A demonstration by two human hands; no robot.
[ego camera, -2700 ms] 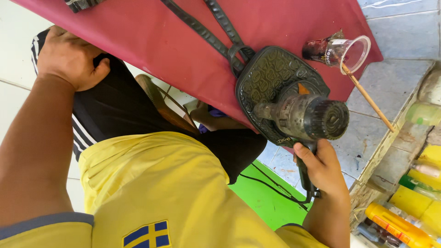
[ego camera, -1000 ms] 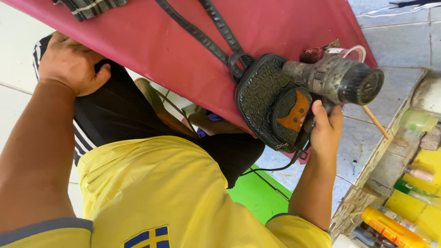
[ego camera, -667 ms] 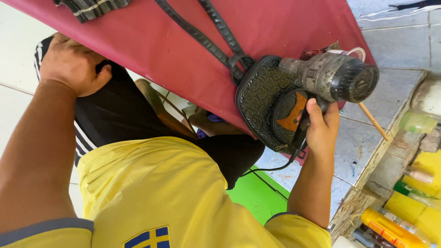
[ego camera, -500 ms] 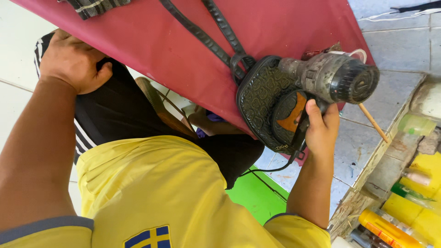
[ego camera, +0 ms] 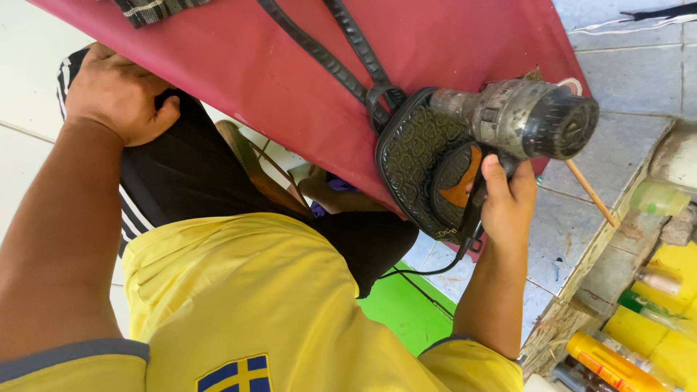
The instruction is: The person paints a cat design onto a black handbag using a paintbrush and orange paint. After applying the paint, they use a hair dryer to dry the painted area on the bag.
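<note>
My right hand [ego camera: 508, 207] grips the handle of a worn grey power tool [ego camera: 526, 117], held level over a dark embossed leather bag [ego camera: 421, 160] with an orange patch. The bag lies on a dark red cloth [ego camera: 290, 87], its black straps [ego camera: 341, 51] running up across it. The tool's black cord [ego camera: 443, 263] hangs below my hand. My left hand [ego camera: 120, 91] rests closed on my knee in black striped trousers, at the cloth's left edge.
A thin wooden stick [ego camera: 589, 192] juts out past the tool. At the right, a ledge holds yellow and orange bottles [ego camera: 617, 363] and a pale green bottle [ego camera: 657, 197]. A green mat [ego camera: 406, 312] lies on the tiled floor below.
My right hand lifted the tool from beside the bag and turned it level above the bag. The left hand has stayed on the knee.
</note>
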